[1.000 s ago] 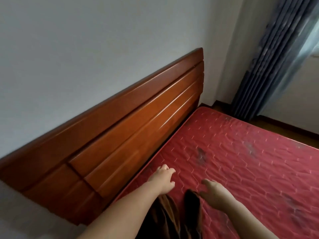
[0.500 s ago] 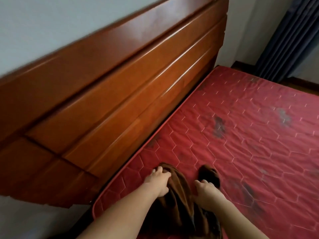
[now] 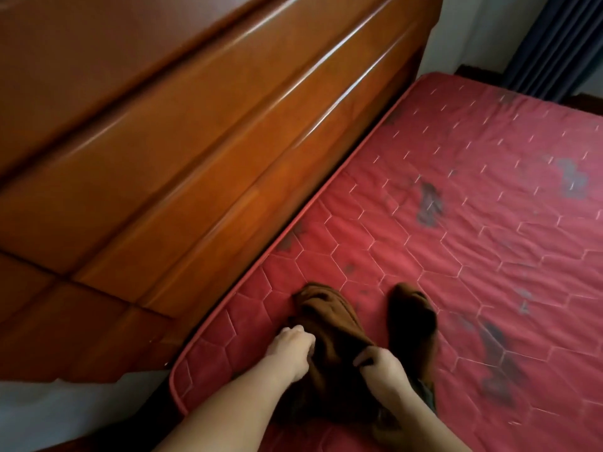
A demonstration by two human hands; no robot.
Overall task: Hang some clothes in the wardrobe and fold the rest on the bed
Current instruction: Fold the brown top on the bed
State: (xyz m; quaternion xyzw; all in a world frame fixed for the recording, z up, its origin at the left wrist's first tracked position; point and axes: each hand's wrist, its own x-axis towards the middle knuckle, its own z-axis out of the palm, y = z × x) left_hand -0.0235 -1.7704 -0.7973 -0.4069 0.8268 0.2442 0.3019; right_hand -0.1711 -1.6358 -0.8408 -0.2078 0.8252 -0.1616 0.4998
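Observation:
A dark brown garment [image 3: 329,324] lies bunched on the red quilted mattress [image 3: 473,256] near its corner, with two ends stretching away from me. My left hand [image 3: 292,345] grips the left side of the cloth with curled fingers. My right hand [image 3: 380,367] pinches the fabric in the middle, beside the darker right end [image 3: 409,318]. The lower part of the garment is hidden under my forearms.
A glossy brown wooden headboard [image 3: 195,158] runs along the mattress's left side. A dark blue curtain [image 3: 554,44] hangs at the far right corner against a white wall. The mattress has dark stains [image 3: 429,203] on its surface.
Both hands went from hovering open over the mattress to gripping the brown garment. My head has tilted down, bringing the cloth and mattress corner further into view.

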